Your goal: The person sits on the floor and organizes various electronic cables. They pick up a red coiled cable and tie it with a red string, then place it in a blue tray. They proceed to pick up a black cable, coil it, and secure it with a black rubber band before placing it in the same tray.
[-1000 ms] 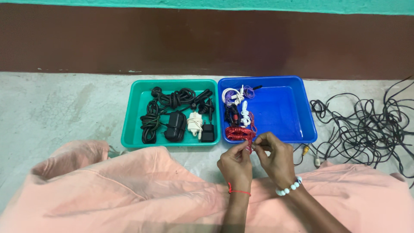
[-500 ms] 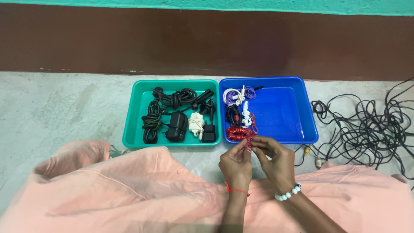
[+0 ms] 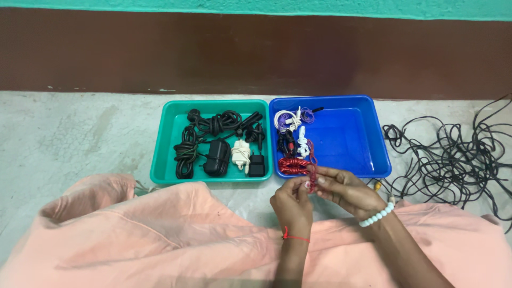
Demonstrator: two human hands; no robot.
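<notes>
Pinched between the fingertips of both hands, a thin red cable (image 3: 311, 176) sits just in front of the blue tray's near rim. Left hand (image 3: 292, 201) and right hand (image 3: 346, 189) meet there, each grip narrow and closed on the cable, which trails to a red coil (image 3: 292, 165) inside the blue tray (image 3: 352, 141). Beside it, touching, a green tray (image 3: 162, 160) holds black cords and chargers. Loose black wires (image 3: 453, 160) sprawl on the concrete floor (image 3: 69, 133) to the right. Peach cloth (image 3: 160, 240) covers the lap.
</notes>
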